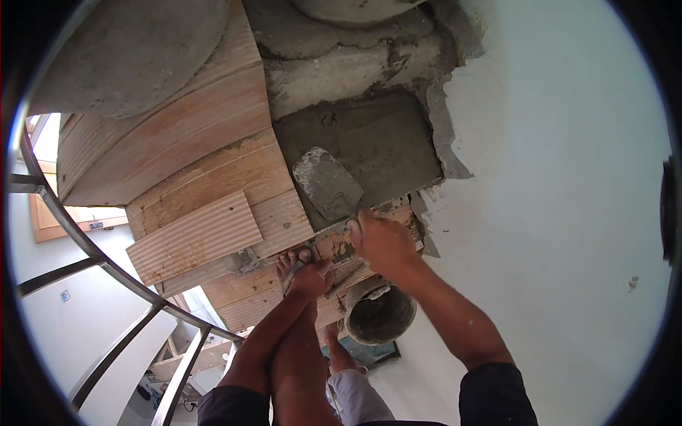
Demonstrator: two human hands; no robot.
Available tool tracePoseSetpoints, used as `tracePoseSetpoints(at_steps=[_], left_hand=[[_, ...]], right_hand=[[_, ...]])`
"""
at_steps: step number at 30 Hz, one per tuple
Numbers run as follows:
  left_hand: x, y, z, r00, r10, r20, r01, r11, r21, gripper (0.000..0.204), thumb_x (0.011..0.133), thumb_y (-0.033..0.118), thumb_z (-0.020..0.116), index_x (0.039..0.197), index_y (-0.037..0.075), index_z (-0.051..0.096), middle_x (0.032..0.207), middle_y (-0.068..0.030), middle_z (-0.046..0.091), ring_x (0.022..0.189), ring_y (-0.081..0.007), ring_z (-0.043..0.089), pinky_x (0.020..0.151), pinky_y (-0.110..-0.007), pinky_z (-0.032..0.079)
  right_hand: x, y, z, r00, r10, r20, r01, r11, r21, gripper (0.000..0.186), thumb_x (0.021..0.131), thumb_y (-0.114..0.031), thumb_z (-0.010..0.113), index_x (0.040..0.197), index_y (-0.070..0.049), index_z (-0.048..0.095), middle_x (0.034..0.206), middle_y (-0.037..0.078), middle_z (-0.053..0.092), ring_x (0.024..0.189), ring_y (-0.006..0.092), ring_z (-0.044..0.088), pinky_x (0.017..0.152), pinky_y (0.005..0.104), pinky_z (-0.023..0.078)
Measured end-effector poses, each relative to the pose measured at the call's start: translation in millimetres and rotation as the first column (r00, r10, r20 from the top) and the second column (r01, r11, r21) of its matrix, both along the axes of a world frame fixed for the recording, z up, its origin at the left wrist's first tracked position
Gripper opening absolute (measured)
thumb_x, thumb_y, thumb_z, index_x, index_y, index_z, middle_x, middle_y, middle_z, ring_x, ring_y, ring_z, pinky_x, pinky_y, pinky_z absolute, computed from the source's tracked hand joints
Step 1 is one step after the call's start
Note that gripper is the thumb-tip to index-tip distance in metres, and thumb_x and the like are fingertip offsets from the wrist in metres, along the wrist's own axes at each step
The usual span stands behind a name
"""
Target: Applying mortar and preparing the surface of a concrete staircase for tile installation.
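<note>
- Camera, one view: worn on the head, left unit of a side-by-side pair; a wide fisheye lens is fitted.
- Direction: aimed steeply downward, so that the bucket (pixel 380 318) is looked into through its mouth.
- Centre of view: placed beyond the bucket, slightly to its left, at the trowel (pixel 328 183) and the right hand (pixel 383 245).
- Nearness: both sleeves (pixel 497 394) are taken in closest to the lens, nearer than the bucket; the left hand (pixel 310 279) is seen farther off than its sleeve.
- Breadth: the metal railing (pixel 163 304), left of the bucket, and the pale wall (pixel 561 177), right of it, are both included.
- Margins: darkened and rounded; upright, unmirrored.
</note>
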State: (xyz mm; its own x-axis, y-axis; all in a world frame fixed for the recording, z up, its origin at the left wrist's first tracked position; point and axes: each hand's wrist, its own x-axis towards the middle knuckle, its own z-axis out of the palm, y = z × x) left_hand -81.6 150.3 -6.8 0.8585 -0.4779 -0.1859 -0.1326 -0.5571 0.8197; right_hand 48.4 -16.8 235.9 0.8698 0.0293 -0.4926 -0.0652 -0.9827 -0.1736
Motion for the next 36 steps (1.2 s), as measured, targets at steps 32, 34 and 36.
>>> tracePoseSetpoints(at_steps=[32,34,36], left_hand=[[-8.6,-2.1,-19.8,0.999,0.028,0.038,-0.028,1.0,0.002,0.03,0.086,0.036,0.067,0.105,0.012,0.067,0.092,-0.0171,0.071,0.078,-0.039,0.071,0.07,-0.047,0.059],[-9.9,-0.8,-24.7,0.998,0.039,0.054,-0.039,0.999,-0.013,0.03,0.086,0.035,0.067,0.105,0.012,0.067,0.093,-0.0167,0.071,0.078,-0.0391,0.07,0.07,-0.047,0.059],[-8.5,-0.9,-15.1,0.999,0.039,0.007,-0.039,0.999,0.016,0.032,0.086,0.035,0.068,0.106,0.01,0.067,0.096,-0.0162,0.071,0.079,-0.0385,0.071,0.071,-0.046,0.059]], right_hand=[[44.3,8.1,-2.7,0.996,0.052,0.073,-0.051,0.999,-0.012,0.03,0.1,-0.032,0.054,0.1,-0.002,0.06,0.078,0.024,0.07,0.076,0.0418,0.07,0.071,0.0528,0.056],[62.4,3.7,-9.5,0.989,0.105,0.106,-0.095,0.991,-0.094,0.032,0.1,-0.034,0.053,0.1,-0.003,0.06,0.077,0.023,0.071,0.08,0.0414,0.071,0.072,0.0528,0.057],[78.4,-11.9,-15.5,0.97,0.206,0.126,-0.17,0.953,-0.25,0.031,0.1,-0.028,0.048,0.104,-0.001,0.063,0.086,0.021,0.073,0.082,0.0387,0.073,0.073,0.0486,0.059]])
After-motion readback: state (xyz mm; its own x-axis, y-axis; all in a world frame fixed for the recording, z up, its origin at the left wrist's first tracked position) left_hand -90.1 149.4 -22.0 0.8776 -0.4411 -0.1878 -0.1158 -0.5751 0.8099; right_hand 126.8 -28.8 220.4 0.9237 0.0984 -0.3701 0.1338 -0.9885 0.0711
